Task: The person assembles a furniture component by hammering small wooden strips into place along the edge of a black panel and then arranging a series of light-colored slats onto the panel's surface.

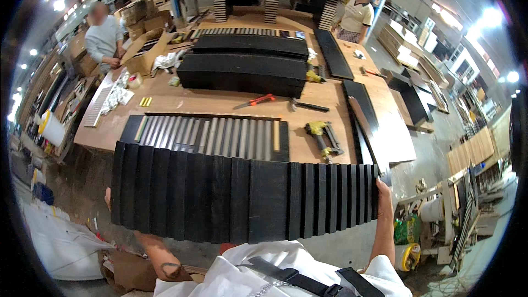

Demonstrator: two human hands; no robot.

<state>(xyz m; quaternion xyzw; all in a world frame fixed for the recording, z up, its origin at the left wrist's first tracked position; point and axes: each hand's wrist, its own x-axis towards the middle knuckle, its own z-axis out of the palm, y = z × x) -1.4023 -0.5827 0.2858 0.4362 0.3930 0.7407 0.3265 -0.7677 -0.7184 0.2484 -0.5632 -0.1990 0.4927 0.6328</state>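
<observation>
A long black slatted panel (220, 195) spans the front of the view, its raised strips facing up and its left end deeper than its right. My left hand (108, 198) is closed on the left end; most of it is hidden behind the panel. At the opposite end, my right hand (384, 193) grips the edge, its thumb showing at the top corner. Just beyond the panel, on the wooden table (220, 107), lies a black board with grey slats (209, 135). A yellow-and-black nail gun (323, 138) rests to the right of that board.
Black boards are stacked (242, 74) mid-table. Before them lie a red-handled tool (256, 100) and a hammer (311, 106). Long black boards (333, 52) line the right side. One person (103, 38) stands far left by a cardboard box (144, 52), another (356, 15) far right.
</observation>
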